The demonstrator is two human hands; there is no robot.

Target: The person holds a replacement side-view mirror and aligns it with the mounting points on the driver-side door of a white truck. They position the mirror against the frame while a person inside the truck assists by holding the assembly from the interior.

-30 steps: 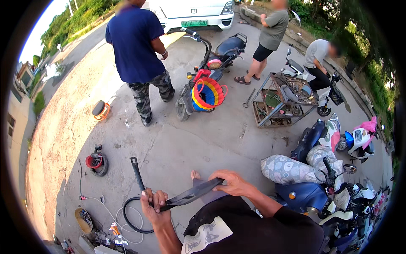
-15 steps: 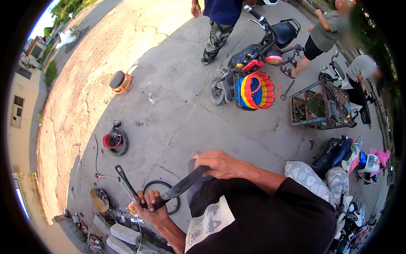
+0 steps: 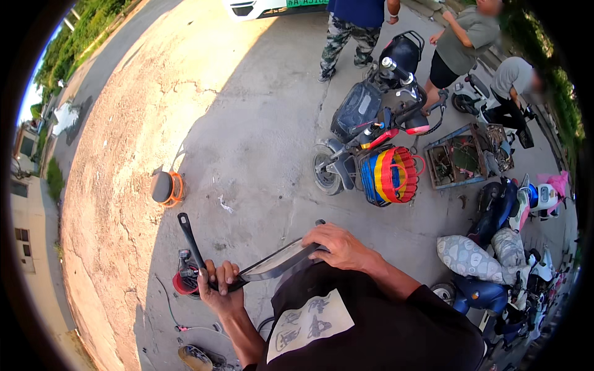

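Both my hands hold a black, flat, pan-like thing (image 3: 281, 267) in front of my body. It has a dark curved rim and a greyish flat face, seen almost edge-on. A long black handle (image 3: 190, 240) with a hole at its tip rises from its left end. My left hand (image 3: 221, 295) is wrapped round the place where the handle meets the body. At the other end, my right hand (image 3: 337, 247) is closed over the rim, with the fingers folded across it. Its exact kind cannot be made out.
A motor scooter (image 3: 365, 117) with a striped basket (image 3: 393, 176) stands ahead. Right of it are a metal-frame cart (image 3: 458, 182) and parked scooters (image 3: 486, 294). An orange-framed stool (image 3: 168, 188) and a red bowl (image 3: 184, 282) sit left. Several people stand or sit farther off.
My view has shifted, bringing a white car into sight at the top. The pan-like thing is tilted to show more of its greyish face. Both hands keep their hold.
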